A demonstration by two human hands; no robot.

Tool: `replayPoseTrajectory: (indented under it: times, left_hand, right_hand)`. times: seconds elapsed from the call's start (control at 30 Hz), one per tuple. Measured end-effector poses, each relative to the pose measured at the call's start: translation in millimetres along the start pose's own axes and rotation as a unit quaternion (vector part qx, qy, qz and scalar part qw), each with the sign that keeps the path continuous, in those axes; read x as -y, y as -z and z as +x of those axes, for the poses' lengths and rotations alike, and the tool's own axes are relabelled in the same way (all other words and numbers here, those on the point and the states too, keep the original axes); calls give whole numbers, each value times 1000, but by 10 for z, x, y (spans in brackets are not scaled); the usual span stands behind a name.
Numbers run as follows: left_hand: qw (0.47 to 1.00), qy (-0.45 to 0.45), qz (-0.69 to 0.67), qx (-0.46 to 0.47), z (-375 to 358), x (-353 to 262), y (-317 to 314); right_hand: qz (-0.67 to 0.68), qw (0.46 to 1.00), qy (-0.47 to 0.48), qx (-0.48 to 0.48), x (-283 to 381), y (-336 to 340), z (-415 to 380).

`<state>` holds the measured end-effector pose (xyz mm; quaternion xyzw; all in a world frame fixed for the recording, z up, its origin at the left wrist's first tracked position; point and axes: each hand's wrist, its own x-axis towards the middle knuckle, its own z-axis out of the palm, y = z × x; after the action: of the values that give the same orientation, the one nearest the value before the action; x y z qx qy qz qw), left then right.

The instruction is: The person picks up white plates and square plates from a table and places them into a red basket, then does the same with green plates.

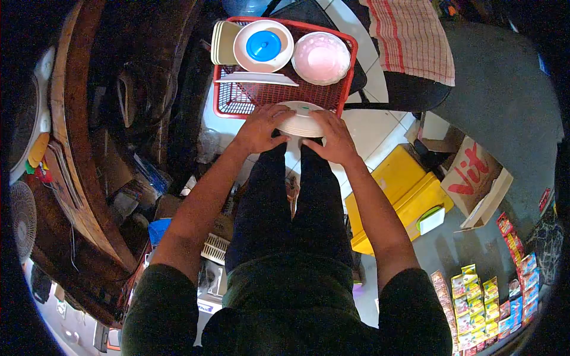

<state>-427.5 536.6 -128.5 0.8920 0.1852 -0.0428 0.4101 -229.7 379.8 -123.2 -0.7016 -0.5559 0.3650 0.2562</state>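
Your left hand [259, 127] grips the left side of a white plate [300, 121], its fingers [278, 113] spread a little and curled over the top of the rim, so the hand is closed on the plate rather than lying flat. Whether the thumb presses underneath you cannot tell, as it is hidden below.

The plate sits between your two hands, held level just at the near edge of the red basket [228, 98], overlapping that edge slightly. Whether it rests on the basket's rim or hangs clear of it cannot be told from here.

Your right hand [335, 139] holds the plate's right side in the same way, fingers [323, 118] close together and bent over the rim, clamped on it.

Inside the basket, along its far edge from left to right, stand a stack of cream plates [221, 43] at the far left corner, a white lid with a blue knob [263, 45], and a pink bowl [322, 57] at the far right corner. A flat white tray [258, 78] lies across the middle of the basket.
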Motion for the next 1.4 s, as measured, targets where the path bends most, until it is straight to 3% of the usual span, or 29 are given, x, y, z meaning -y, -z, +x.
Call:
replayPoseTrajectory:
  times: [0.87,1.03,1.4]
  left_hand:
    - [999,38,-38,9,-19,-19,-41]
    - [999,0,-44,-23,-39,-1,-49]
    - [999,-9,-38,-2,27,62,-47]
  right_hand:
    - [-20,1000,-15,-9,-69,-176,-85]
    - [-12,1000,-5,-22,-58,-188,-95]
    - [-24,1000,-3,-17,-35,-135,-56]
